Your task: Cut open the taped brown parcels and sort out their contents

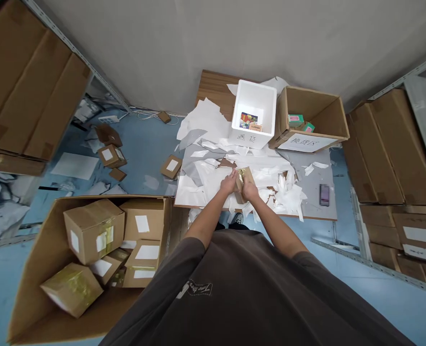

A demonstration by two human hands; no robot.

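Note:
A small brown cardboard box [246, 172] with shiny tape across its top is between my hands at the front of the table. My left hand [229, 183] presses along the box's left side, fingers pointing forward. My right hand [249, 189] grips the box from the right, its thumb on the top near the tape. Torn white paper [207, 180] lies around and under the box, with more crumpled strips [287, 194] to the right of my right hand.
Behind the box stand a white foam bin [251, 139] holding small colourful packs and an open carton [328, 113] with green boxes. A phone [324, 195] lies at the table's right. To the left, a large carton [29, 288] holds several parcels. Shelves flank both sides.

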